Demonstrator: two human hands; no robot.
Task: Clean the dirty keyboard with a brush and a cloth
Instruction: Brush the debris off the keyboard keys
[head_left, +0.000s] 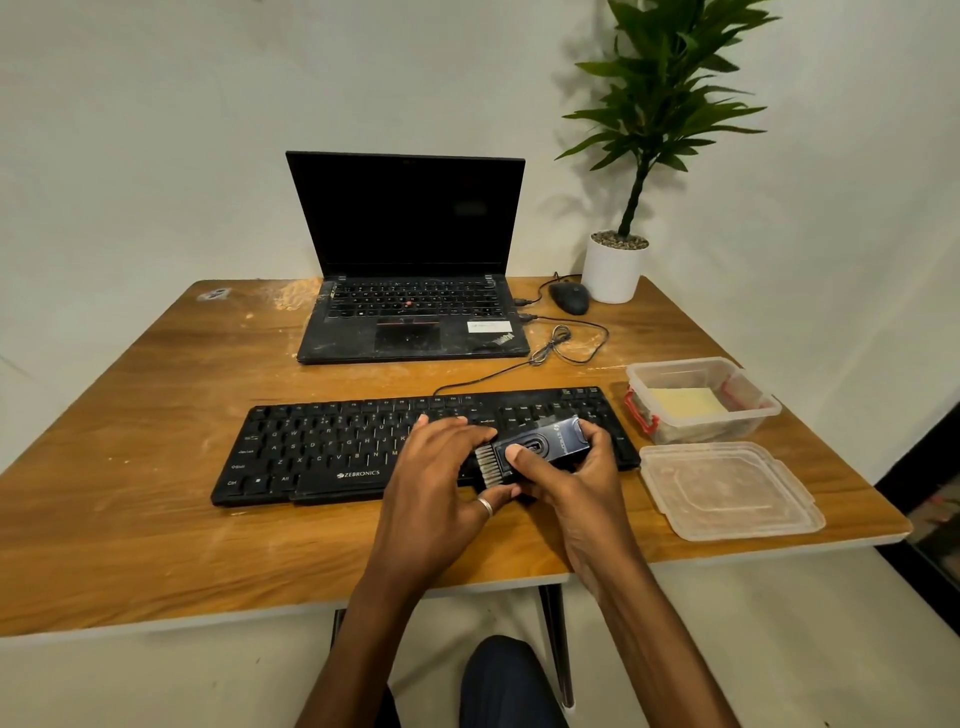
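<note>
a clear tub sits open at the right of the table, just beyond the keyboard's right end. inside it lies a flat yellow cloth, with some darker bits along the bottom that are too murky to name. red clips show on the tub's left and right sides. its lid lies flat on the table just in front of it, nearer the edge, apart from the tub.

the black keyboard lies across the middle of the table, its cable running back toward the laptop. the laptop stands open behind it with a dark screen. a black mouse rests beside a white pot holding a green plant at the far right corner.

the right hand is closed around the brush, a dark blocky tool held over the right half of the keyboard. the thumb presses on top of the body and the fingers wrap the far side, so the hold is firm. the pale bristles point left, toward the other hand.

the left hand lies beside it, fingers spread loosely and curved over the keys, the tips resting on or just above the upper rows; whether they touch the keys i cannot tell. its thumb, with a silver ring, reaches under the bristle end and touches or nearly touches the brush. it is not wrapped around anything.
</note>
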